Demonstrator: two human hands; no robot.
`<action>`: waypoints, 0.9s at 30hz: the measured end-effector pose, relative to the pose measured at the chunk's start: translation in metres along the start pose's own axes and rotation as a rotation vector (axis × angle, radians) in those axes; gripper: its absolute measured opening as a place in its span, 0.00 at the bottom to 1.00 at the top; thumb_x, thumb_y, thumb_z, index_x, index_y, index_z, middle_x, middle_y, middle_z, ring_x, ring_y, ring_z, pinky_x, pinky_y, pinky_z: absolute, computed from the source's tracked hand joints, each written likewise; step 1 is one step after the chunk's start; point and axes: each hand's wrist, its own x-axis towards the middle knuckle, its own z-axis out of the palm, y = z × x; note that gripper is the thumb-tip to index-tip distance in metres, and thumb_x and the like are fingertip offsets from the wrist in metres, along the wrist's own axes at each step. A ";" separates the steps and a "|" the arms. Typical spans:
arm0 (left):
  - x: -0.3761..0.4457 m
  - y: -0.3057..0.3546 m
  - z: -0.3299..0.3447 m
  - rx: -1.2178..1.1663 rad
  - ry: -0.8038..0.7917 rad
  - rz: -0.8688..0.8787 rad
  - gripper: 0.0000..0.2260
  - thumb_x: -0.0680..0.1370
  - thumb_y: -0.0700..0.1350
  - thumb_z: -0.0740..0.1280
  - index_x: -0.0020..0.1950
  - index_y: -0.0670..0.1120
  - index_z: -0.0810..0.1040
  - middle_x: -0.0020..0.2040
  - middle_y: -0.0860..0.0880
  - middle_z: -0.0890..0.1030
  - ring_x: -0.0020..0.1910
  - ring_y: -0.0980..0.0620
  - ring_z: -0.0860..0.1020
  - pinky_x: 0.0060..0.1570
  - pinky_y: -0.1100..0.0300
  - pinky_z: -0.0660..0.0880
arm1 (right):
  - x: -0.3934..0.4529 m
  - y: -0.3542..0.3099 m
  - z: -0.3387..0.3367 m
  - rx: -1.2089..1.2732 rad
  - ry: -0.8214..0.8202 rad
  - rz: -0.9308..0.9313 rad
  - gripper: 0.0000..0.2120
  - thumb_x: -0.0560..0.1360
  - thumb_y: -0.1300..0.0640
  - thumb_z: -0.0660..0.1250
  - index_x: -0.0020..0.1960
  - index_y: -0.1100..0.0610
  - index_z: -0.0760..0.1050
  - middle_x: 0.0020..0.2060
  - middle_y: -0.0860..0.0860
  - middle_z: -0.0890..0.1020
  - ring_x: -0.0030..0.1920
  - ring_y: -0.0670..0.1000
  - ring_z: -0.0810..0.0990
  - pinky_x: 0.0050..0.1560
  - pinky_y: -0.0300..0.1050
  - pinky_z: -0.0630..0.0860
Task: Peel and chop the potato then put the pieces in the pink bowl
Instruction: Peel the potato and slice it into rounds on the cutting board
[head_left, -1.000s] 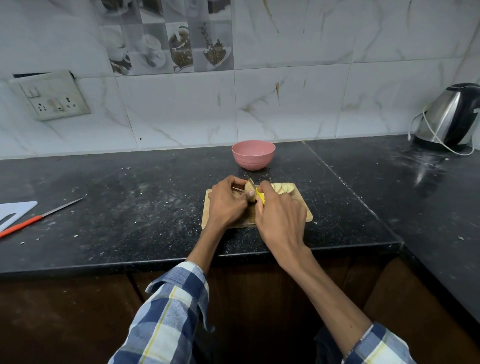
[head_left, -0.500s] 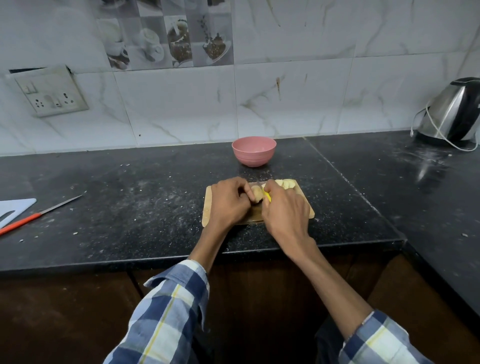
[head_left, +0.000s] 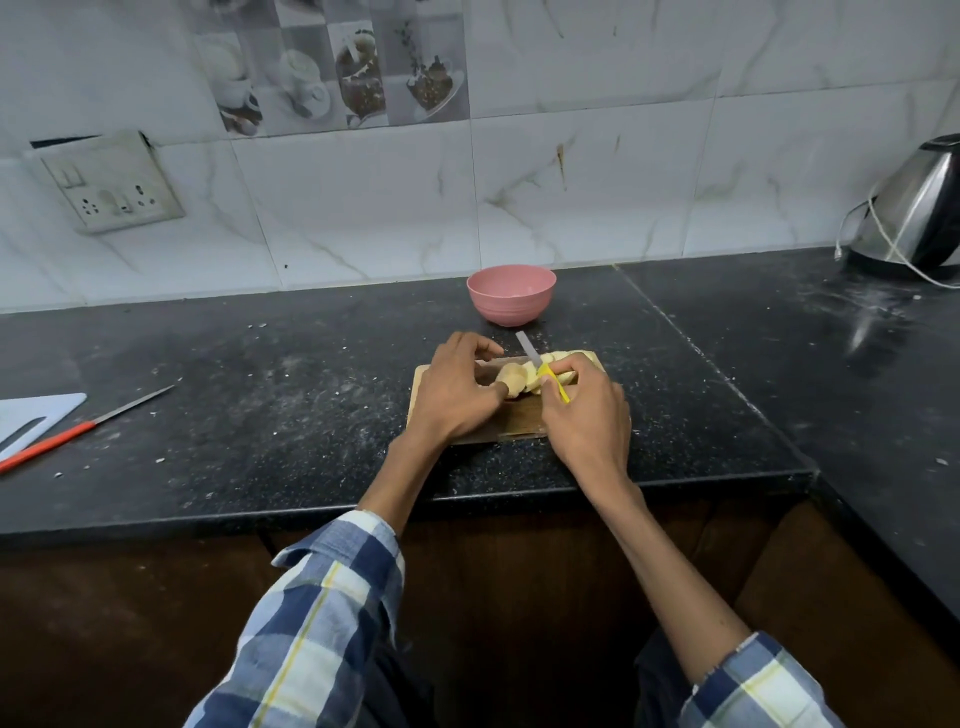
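Potato (head_left: 511, 378) being sliced on the board (head_left: 467, 434).
It is steadied by the left hand (head_left: 457, 395)'s fingertips; the knife (head_left: 540, 371) is gripped in the right hand (head_left: 587, 410), blade raised for another cut.

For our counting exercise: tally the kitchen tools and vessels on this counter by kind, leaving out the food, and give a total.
Knives: 2, yellow-handled knife, red-handled knife
Cutting boards: 2, wooden cutting board, pale blue cutting board
Bowls: 1, pink bowl
Kettles: 1, steel kettle
Total: 6

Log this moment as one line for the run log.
stage: chopping | left hand: holds potato on cutting board | right hand: grips yellow knife | pink bowl: beyond board
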 end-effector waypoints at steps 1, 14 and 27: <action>0.002 -0.003 -0.005 -0.003 -0.060 0.015 0.19 0.70 0.47 0.71 0.60 0.51 0.77 0.58 0.53 0.76 0.56 0.54 0.75 0.56 0.59 0.74 | 0.002 0.001 -0.001 0.018 -0.004 0.014 0.04 0.79 0.51 0.70 0.53 0.47 0.79 0.45 0.49 0.84 0.44 0.53 0.81 0.39 0.46 0.69; 0.028 -0.013 -0.021 0.074 -0.239 -0.002 0.21 0.74 0.40 0.74 0.67 0.48 0.77 0.62 0.48 0.79 0.57 0.52 0.80 0.62 0.57 0.77 | 0.002 0.007 -0.001 0.074 -0.058 0.042 0.05 0.79 0.49 0.69 0.54 0.46 0.80 0.45 0.45 0.83 0.42 0.47 0.75 0.39 0.45 0.69; 0.026 0.008 -0.009 0.359 -0.203 0.048 0.16 0.73 0.62 0.73 0.57 0.57 0.85 0.55 0.53 0.84 0.63 0.48 0.74 0.63 0.42 0.63 | 0.005 0.011 0.000 0.173 -0.040 0.067 0.03 0.78 0.51 0.70 0.52 0.47 0.80 0.47 0.46 0.84 0.46 0.49 0.80 0.42 0.45 0.72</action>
